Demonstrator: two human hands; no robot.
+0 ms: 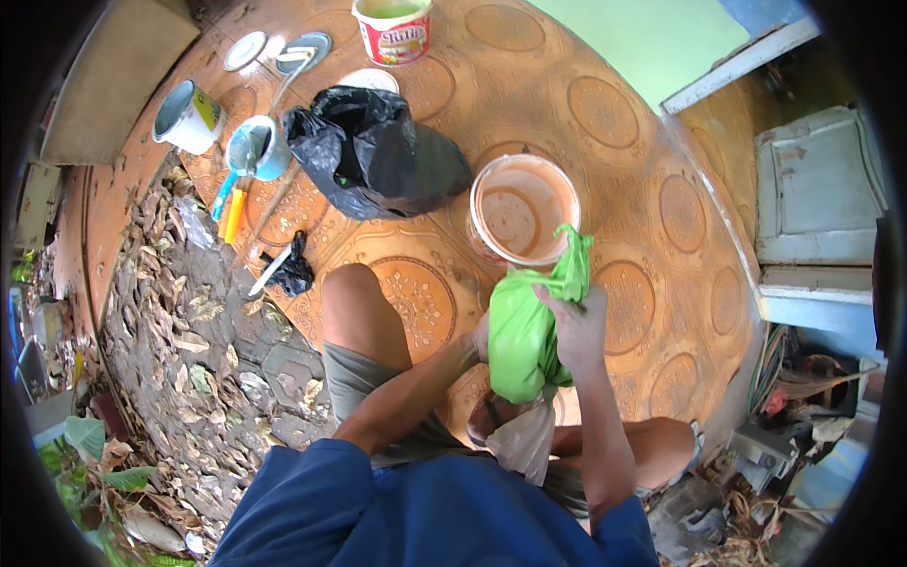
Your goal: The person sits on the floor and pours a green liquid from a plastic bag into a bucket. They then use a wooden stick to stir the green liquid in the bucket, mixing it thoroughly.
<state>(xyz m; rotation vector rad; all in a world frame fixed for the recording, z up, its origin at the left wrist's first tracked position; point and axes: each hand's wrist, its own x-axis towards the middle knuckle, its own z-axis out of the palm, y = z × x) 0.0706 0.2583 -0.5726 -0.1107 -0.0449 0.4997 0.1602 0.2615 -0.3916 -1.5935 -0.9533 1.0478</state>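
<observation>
My right hand grips a knotted green plastic bag near its top, with the thumb over it. My left hand touches the bag's left side; its fingers are hidden behind it. Just beyond the bag stands an open white bucket, pinkish and stained inside. A crumpled clear plastic bag hangs below the green one, between my legs.
A bulky black bag lies left of the bucket. Paint containers, a tub, lids, a yellow-handled tool and a small black bag are farther off. Dry leaves border the tiles; a doorway is at right.
</observation>
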